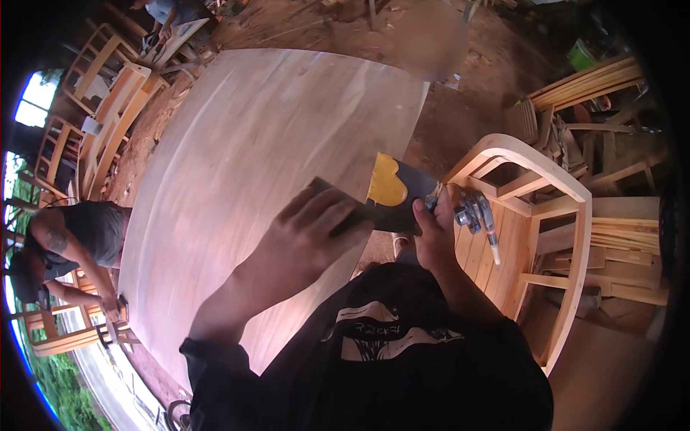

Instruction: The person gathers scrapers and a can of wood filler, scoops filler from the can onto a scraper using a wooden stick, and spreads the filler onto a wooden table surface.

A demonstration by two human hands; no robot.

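Observation:
My right hand point(435, 233) grips the edge of a dark flat plate point(415, 188), its thumb on top. A thick patch of yellow paste point(387, 183) lies on the plate. My left hand point(322, 219) is closed on a dark flat scraper point(327, 188), which meets or overlaps the left side of the plate; the exact contact cannot be made out. Both hands are above the near right part of a large pale wooden panel point(266, 129).
A wooden chair frame point(583, 237) stands at the right, with a spray-gun-like tool point(478, 215) over its slats. At the left a person point(75, 237) bends by the panel's edge. Another person point(169, 14) is at the top left. Timber strips point(589, 85) lie at the upper right.

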